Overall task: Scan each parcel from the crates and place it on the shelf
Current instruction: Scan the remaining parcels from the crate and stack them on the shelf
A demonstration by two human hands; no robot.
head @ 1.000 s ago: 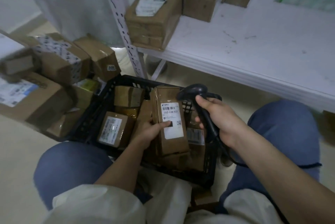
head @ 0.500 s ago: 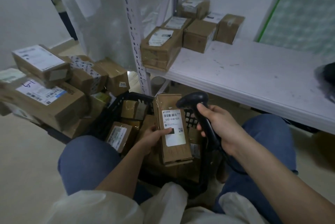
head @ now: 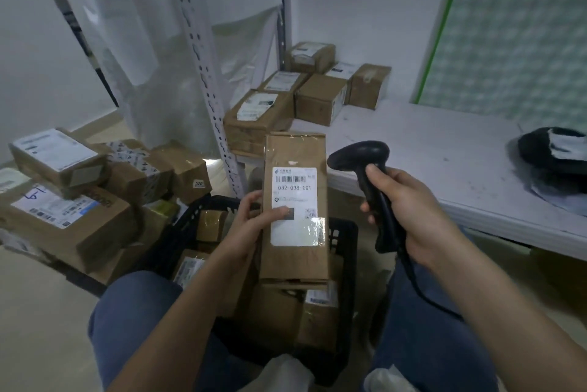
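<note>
you've got the parcel (head: 295, 207) lifted well up out of the crate (head: 344, 268) now, where a second ago it sat low among the others. your left hand (head: 251, 226) fingers are clamped on its edge, thumb across the label. right hand (head: 409, 210) is wrapped round the scanner (head: 370, 182), just beside the barcode. looks like the scan's about due. past it, the shelf (head: 428, 150) has bare room beside the boxes already stacked there.

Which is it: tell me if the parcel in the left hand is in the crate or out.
Out. The left hand holds the parcel upright above the black crate, label facing the camera.
</note>
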